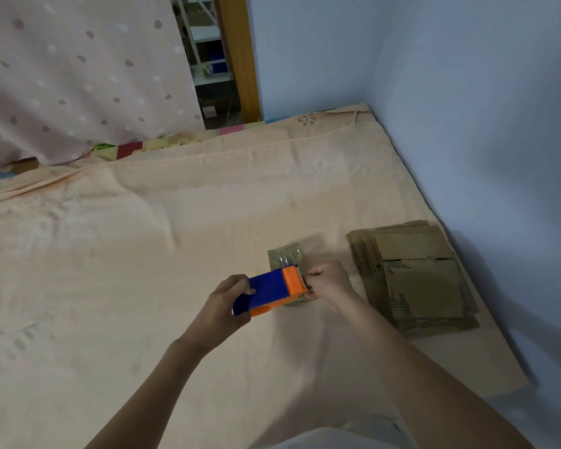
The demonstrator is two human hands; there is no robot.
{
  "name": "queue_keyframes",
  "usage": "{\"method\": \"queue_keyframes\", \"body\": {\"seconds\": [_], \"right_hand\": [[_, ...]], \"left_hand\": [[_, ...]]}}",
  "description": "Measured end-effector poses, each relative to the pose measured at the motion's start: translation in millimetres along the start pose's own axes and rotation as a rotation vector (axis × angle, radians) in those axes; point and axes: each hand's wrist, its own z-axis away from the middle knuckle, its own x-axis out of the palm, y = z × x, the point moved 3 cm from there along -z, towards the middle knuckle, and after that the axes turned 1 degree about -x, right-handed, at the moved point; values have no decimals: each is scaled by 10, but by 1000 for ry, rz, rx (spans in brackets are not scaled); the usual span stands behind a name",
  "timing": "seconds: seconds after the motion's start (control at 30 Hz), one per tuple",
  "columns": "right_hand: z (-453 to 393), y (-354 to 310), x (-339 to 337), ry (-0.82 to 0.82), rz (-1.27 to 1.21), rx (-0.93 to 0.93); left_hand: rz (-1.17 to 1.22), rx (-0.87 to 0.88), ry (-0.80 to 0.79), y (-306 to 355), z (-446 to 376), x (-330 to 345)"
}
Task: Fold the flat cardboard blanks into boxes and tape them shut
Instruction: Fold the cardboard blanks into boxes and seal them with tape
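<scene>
Two hands busy: our left hand (230,306) grips the tape dispenser (271,291) over a small box (285,257) on the bed (143,254), right hand (329,281) pinching tape at the cutter. Flat blanks (415,277) wait nearby. Tape could stick crooked if we yank sideways

A peach bedsheet (143,270) meets pale blue walls (467,108), with a dotted pink curtain (78,76) beside a wooden doorframe (240,59).
</scene>
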Motion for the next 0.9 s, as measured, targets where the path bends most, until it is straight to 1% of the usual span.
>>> {"method": "queue_keyframes", "body": {"seconds": [0.1, 0.2, 0.23, 0.47, 0.53, 0.6, 0.67, 0.73, 0.9], "right_hand": [[39, -2, 15, 19, 52, -20], [61, 51, 51, 37, 50, -2], [61, 78, 62, 43, 53, 0], [158, 151, 63, 66, 70, -9], [174, 203, -4, 112, 73, -3], [141, 246, -205, 167, 59, 11], [116, 235, -365, 137, 68, 8], [98, 204, -372, 88, 47, -20], [110, 270, -275, 125, 110, -71]], "left_hand": [[-60, 39, -35, -9, 29, -84], [-252, 79, -22, 9, 35, -167], [-273, 80, -29, 13, 39, -182], [-237, 112, -98, -10, 118, -172], [-240, 112, -112, -24, 158, -210], [-237, 90, -93, -111, 234, -341], [-230, 71, -82, -206, 309, -478], [-246, 61, -100, -261, 325, -503], [-245, 25, -135, -327, 285, -414]]}}
